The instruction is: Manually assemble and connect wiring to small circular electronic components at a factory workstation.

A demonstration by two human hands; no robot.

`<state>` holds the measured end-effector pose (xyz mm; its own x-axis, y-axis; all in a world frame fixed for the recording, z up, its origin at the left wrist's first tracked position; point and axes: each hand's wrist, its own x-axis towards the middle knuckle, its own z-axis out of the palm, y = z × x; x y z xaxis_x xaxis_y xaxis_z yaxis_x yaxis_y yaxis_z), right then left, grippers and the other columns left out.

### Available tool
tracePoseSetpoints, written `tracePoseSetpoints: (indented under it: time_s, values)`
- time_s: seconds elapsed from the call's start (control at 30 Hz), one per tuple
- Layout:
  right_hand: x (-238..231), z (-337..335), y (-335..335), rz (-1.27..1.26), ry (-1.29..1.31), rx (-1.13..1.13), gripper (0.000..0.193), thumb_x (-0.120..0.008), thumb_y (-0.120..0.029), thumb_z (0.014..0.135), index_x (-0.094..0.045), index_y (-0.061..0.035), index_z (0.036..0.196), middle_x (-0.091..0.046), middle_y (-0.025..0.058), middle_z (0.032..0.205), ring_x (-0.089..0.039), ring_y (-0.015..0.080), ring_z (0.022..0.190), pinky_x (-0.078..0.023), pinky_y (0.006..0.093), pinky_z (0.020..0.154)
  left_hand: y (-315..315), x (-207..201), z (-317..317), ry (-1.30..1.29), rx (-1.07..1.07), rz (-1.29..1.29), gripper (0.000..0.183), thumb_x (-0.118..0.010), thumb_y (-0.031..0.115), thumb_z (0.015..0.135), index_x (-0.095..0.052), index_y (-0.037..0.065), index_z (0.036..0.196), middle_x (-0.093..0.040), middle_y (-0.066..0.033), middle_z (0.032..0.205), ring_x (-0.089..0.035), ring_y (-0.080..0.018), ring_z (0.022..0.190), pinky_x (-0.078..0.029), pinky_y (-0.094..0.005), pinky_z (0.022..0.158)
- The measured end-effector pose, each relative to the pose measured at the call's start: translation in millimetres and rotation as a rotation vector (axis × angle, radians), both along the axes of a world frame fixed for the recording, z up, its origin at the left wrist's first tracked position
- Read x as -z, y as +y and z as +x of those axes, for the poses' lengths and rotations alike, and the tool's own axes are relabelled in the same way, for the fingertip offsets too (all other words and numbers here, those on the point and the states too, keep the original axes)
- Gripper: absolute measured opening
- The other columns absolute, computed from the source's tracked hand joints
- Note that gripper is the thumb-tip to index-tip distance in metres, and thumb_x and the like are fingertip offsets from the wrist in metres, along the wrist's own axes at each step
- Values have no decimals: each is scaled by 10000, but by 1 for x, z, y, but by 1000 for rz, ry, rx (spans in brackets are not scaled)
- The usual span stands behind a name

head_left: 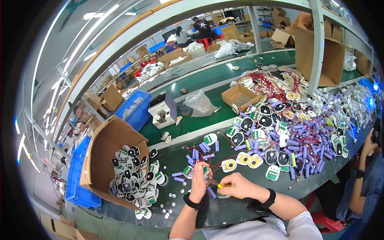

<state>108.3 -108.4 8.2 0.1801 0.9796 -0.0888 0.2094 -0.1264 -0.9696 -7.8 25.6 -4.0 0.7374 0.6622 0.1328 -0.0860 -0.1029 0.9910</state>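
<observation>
My left hand (198,185) is closed with its fingers upright, against a small white part with a green circuit board (205,172). My right hand (239,186) grips a small yellow-handled hand tool (225,186); its dark tip points toward my left hand, and its exact kind is hidden by my fingers. Another board part (223,195) lies under the tool. Close by are purple battery cells (191,160) and a green board part (188,171). White oval parts with yellow rings (243,159) lie beyond my right hand.
A tipped cardboard box (102,160) spills board parts (140,180) on the left. Batteries, red wires and boards form a large heap (304,144) at right. Small white discs (173,195) dot the bench. A person's arm (362,172) is at far right.
</observation>
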Motion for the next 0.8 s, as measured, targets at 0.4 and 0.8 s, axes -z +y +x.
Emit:
tracePoseSetpoints:
  time_s: [0.4,0.8]
  values:
    - [10,2,4,173,-151,20,237,-663,-208,672,-608,22,693,-567,111,661,-521,225,511,-409,334,509,-1,-2,1,-7,46,-59,352,-246,362,997,-459,83,1021,-516,-14,718,-374,-35,497,-285,-174,399]
    - [-29,6,-30,414,60,-59,170,-669,-129,733,-584,13,695,-563,54,701,-500,124,579,-386,266,529,26,10,0,-215,-127,-415,472,-249,504,965,-478,92,937,-536,-57,666,-521,-135,528,-375,-239,411]
